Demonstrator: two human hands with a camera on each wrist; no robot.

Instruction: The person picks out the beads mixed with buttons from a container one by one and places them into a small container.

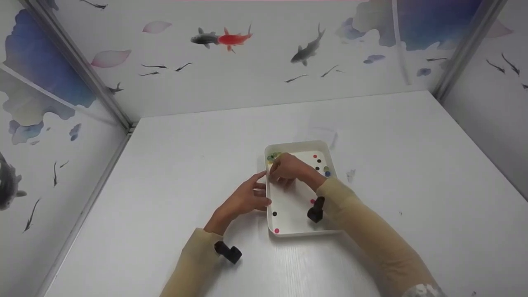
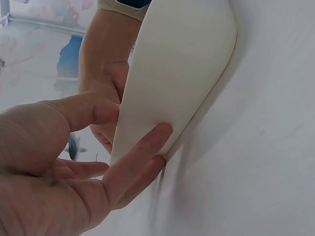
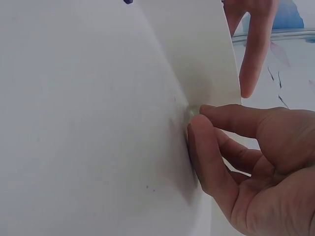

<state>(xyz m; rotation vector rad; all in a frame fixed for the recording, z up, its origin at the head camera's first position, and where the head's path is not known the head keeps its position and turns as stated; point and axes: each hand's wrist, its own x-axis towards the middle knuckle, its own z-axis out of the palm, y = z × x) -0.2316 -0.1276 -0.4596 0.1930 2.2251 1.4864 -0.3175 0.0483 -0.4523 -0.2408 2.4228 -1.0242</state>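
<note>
A shallow white tray (image 1: 297, 233) lies on the table with small coloured beads in it. My right hand (image 1: 286, 168) reaches inside by the tray's left wall. In the right wrist view, its thumb and forefinger pinch a pale translucent bead (image 3: 192, 113) low against that wall. My left hand (image 1: 246, 196) holds the tray's left side. In the left wrist view, its thumb is at the rim and its fingers (image 2: 160, 135) press the outer wall. Green and yellow beads (image 1: 272, 157) cluster in the far left corner, partly behind the right hand.
Red bead (image 1: 315, 156), black bead (image 1: 319, 161) and blue bead (image 1: 328, 173) lie along the tray's right side. Nearer are a black bead (image 1: 274, 213) and a red bead (image 1: 276, 231). Clear plastic scraps (image 1: 351, 175) lie right of the tray. Printed panels (image 1: 264, 82) enclose the table.
</note>
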